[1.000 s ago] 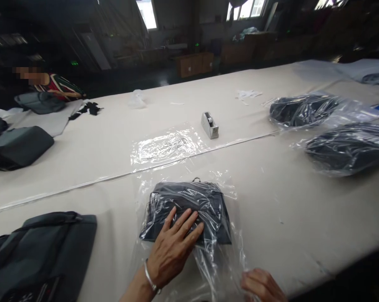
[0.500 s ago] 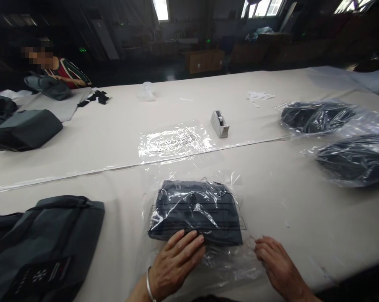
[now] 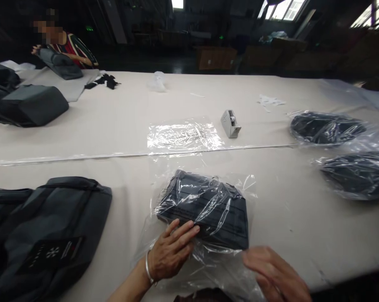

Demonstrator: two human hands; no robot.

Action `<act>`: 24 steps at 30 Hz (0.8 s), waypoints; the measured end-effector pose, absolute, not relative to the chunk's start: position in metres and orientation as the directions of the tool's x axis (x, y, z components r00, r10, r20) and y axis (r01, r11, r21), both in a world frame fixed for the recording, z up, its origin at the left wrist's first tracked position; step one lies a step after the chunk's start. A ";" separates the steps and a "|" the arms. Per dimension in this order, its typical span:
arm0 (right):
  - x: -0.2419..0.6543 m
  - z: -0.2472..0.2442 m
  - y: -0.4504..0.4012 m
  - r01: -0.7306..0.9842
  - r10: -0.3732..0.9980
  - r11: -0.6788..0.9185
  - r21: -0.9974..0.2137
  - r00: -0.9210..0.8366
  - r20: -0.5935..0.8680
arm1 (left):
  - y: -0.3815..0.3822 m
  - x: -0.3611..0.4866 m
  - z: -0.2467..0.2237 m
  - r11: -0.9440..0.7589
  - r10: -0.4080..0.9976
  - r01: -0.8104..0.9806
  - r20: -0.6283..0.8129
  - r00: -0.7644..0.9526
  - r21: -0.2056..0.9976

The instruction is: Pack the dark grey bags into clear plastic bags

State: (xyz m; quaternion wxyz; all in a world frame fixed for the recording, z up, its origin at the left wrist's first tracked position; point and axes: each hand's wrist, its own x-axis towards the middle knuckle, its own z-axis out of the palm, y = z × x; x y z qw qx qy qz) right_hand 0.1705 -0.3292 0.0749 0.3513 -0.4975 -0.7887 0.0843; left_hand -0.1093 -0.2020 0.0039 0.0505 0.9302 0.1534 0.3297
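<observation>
A dark grey fabric bag (image 3: 221, 209) lies inside a clear plastic bag (image 3: 208, 272) in front of me, at a slight slant. My left hand (image 3: 173, 249), with a bangle at its wrist, rests with fingers stretched over the near edge of the wrapped bag, pressing on the plastic. At the near right corner, my right hand (image 3: 273, 270) is blurred by motion. Its fingertips are close to the plastic, but whether they grip it is unclear. The loose open end of the plastic spreads toward me, between the hands.
A grey backpack (image 3: 60, 226) with a black tag lies at left. Flat clear plastic bags (image 3: 185, 136) and a tape dispenser (image 3: 231, 124) are beyond. Wrapped bags (image 3: 359, 174) lie at right. Across the table, a person (image 3: 78, 50) handles another grey bag (image 3: 59, 63).
The wrapped bag has turned slightly, its right end coming nearer to me. My right hand, pinching the plastic's edge earlier, has moved in toward the bag's corner. The view has shifted a little.
</observation>
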 end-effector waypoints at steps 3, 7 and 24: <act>0.126 0.073 -0.288 0.841 0.824 0.469 -0.270 -0.306 0.477 | -0.202 -0.119 0.006 -0.938 0.343 0.302 0.608 0.716 0.173; 0.084 0.050 -0.259 0.875 0.829 0.483 -0.040 -0.442 0.341 | -0.213 -0.135 -0.003 -0.908 0.401 0.381 0.621 0.673 0.173; 0.146 0.035 -0.240 0.785 0.761 0.618 0.047 -0.612 0.215 | -0.239 -0.207 -0.041 -0.671 0.705 0.738 0.370 0.605 0.069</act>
